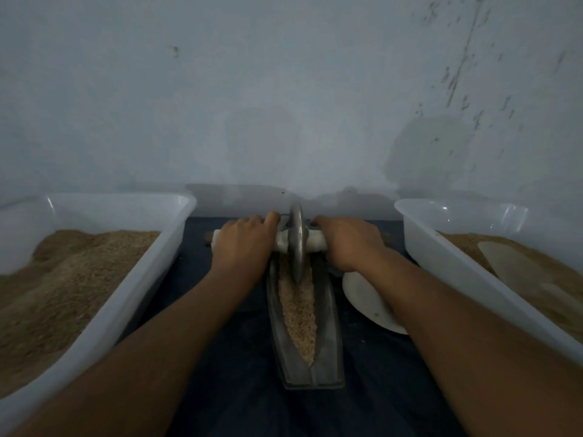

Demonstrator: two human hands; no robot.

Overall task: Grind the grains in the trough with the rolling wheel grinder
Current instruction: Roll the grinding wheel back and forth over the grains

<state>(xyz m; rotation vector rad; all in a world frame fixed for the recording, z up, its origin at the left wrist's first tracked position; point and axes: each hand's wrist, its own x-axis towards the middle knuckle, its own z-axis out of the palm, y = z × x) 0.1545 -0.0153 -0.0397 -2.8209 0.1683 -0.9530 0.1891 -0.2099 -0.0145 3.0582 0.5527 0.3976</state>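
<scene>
A narrow boat-shaped metal trough lies lengthwise on the dark cloth in front of me, filled with tan grains. The metal wheel of the rolling grinder stands upright in the far half of the trough, its edge down in the grains. A white-wrapped axle handle runs through the wheel's centre. My left hand is closed over the handle left of the wheel. My right hand is closed over it on the right side.
A large white plastic tub of tan grain sits at the left. Another white tub at the right holds grain and a pale scoop. A white plate lies under my right forearm. A pale wall stands close behind.
</scene>
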